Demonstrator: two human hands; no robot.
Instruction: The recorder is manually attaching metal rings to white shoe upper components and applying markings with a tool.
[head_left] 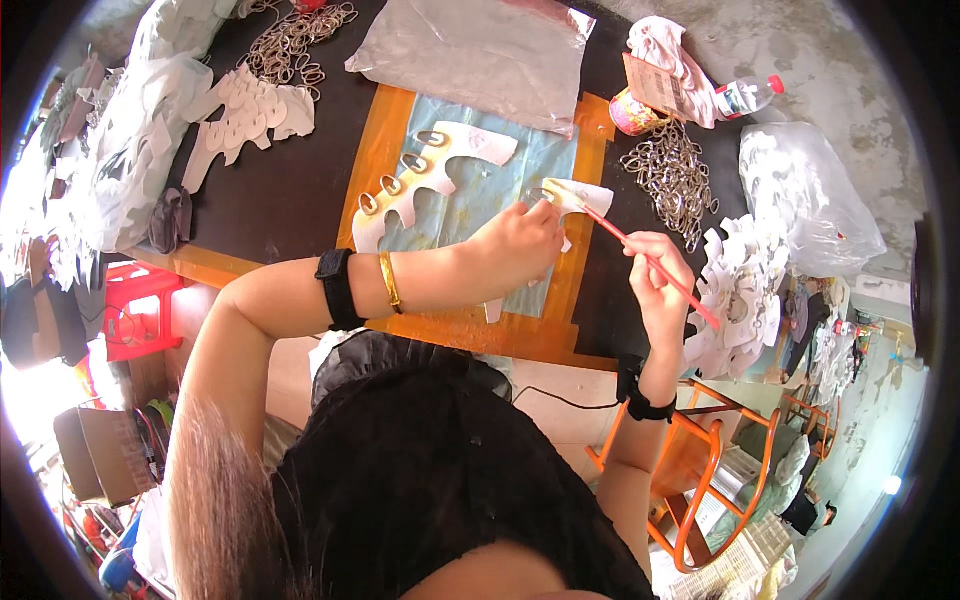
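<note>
A white scalloped cut-out piece (430, 178) lies on a blue sheet (480, 215), with several oval metal rings (391, 185) set along its tabs. To its right is a second white piece (590, 195), partly covered by my left hand (522, 242). The left fingers are closed in a pinch at a metal ring (538, 195) by that piece's edge; the fingertips are partly hidden. My right hand (660, 275) grips a thin red stick, like a brush (665, 272), slanting up and left. Its far end touches or hovers just above the second white piece.
Piles of metal rings (672, 175) lie at the right and far left. A clear plastic bag (470, 45) lies at the back. White cut-outs (255, 115) are stacked at left, more (740, 300) at right. A bottle (750, 96) and tub (634, 112) stand back right.
</note>
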